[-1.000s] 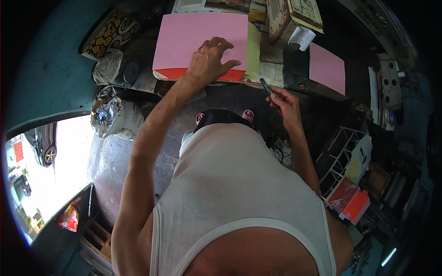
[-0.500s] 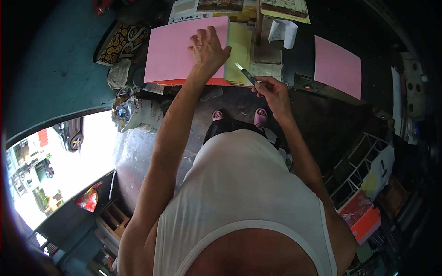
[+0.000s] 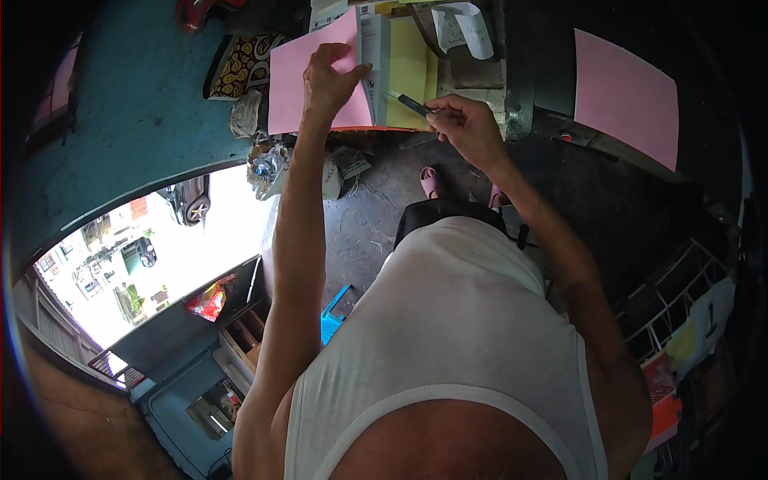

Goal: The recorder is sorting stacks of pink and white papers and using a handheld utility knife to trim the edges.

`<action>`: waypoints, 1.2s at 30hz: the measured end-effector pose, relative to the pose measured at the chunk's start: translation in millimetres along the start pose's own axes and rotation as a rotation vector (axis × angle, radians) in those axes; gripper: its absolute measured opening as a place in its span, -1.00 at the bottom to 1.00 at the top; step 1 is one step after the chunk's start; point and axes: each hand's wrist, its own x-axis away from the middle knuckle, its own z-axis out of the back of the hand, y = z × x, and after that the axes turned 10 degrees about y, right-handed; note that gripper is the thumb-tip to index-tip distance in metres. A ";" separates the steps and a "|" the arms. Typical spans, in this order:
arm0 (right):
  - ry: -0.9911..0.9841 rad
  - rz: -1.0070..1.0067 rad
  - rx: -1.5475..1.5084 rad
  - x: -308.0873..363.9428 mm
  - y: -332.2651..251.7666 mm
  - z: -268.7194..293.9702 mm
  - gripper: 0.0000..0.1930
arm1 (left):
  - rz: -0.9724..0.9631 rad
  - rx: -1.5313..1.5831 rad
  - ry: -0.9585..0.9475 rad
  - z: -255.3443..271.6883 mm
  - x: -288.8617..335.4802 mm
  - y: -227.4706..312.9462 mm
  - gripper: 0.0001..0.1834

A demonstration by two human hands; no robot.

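Note:
My left hand (image 3: 326, 83) is over a pink paper stack (image 3: 290, 94), fingers bent on top and thumb at its right edge. That edge stands askew, and a white printed sheet (image 3: 373, 48) shows beside it. Between the thumb and fingers of my right hand (image 3: 470, 128) is a dark-handled utility knife (image 3: 414, 105). Its blade points left, towards the edge of the yellow paper (image 3: 406, 68). How far the left thumb reaches under the pink paper is hard to make out.
Another pink sheet (image 3: 626, 96) lies on a dark surface at the right. Curled white paper (image 3: 464, 30) sits at the far side. A black bag with a yellow pattern (image 3: 236, 70) and crumpled material (image 3: 245, 114) are left of the stack. A blue plastic stool (image 3: 334, 314) stands on the floor.
My left hand has gone from spread on the pink stack to bent at its edge, and the pink paper has shifted, baring the white printed sheet. The view has swung too.

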 end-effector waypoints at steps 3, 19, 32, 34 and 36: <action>0.001 0.002 0.085 -1.2 -2.2 -7.8 -0.76 | 0.031 0.045 -0.018 1.6 -1.2 -0.7 -0.40; -0.050 0.072 0.268 31.0 -12.3 -14.3 -0.80 | 0.027 0.071 -0.086 4.5 -5.5 -1.7 -0.40; -0.006 0.058 0.251 33.7 -9.7 -21.0 -0.80 | -0.034 0.065 -0.075 4.3 -8.1 -5.7 -0.36; -0.004 0.027 0.226 34.5 -8.0 -23.8 -0.79 | -0.032 0.054 -0.078 3.9 -8.6 -6.0 -0.35; 0.000 0.058 0.228 34.5 -6.5 -26.5 -0.79 | -0.031 0.054 -0.082 4.1 -8.4 -5.6 -0.34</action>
